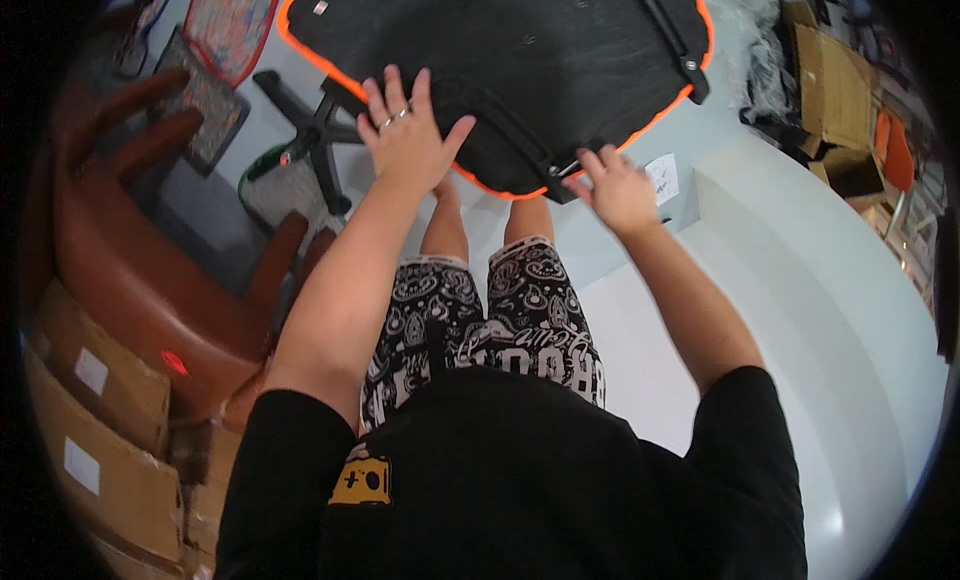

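Two hands up, and we have the orange-edged chair part (600, 75) right before our legs (447, 230)!
Our left hand (408, 140) spreads its fingers wide over its black face; our right hand (617, 190) closes narrow around a slim metal tool (570, 166), by the black bracket's (515, 130) lower end.

PLACE: furniture workshop or storeroom | EVIDENCE: stacked brown cardboard cartons (125, 492) | black star-shaped chair base (318, 135) | crumpled clear plastic wrap (762, 50)
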The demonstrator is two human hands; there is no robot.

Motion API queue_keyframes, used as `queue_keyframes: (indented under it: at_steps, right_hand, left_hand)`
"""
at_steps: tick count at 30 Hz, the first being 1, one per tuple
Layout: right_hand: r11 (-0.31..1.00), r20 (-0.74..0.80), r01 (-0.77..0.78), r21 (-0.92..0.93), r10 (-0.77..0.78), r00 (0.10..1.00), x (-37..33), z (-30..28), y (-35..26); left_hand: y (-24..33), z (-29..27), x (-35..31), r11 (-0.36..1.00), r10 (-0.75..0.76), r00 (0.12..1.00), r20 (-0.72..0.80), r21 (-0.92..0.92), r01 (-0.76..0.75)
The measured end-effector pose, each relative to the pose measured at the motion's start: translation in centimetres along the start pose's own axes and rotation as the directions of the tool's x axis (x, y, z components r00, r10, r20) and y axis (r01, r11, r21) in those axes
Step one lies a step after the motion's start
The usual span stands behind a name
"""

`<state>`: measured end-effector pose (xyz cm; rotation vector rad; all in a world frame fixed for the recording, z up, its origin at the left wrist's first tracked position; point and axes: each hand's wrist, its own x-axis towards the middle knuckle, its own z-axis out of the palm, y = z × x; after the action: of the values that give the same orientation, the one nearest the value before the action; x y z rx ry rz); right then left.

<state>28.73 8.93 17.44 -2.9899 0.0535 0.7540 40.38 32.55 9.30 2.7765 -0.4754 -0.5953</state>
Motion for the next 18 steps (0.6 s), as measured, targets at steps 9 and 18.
queue_keyframes:
  at_steps: [9,18]
  right_hand:
    - [0.931,-0.103,0.312,-0.191,-0.335,0.936,0.9,2.2,1.4]
    - [-0.779,0.845,-0.327,0.535,0.49,0.217,4.5,3.4,-11.1]
  left_hand:
    - [-0.3,1.6,-0.1,0.998,0.031,0.995,-0.091,-0.046,-0.035]
    - [0.8,-1.2,-0.1,0.997,-0.071,0.996,0.059,-0.016,0.072]
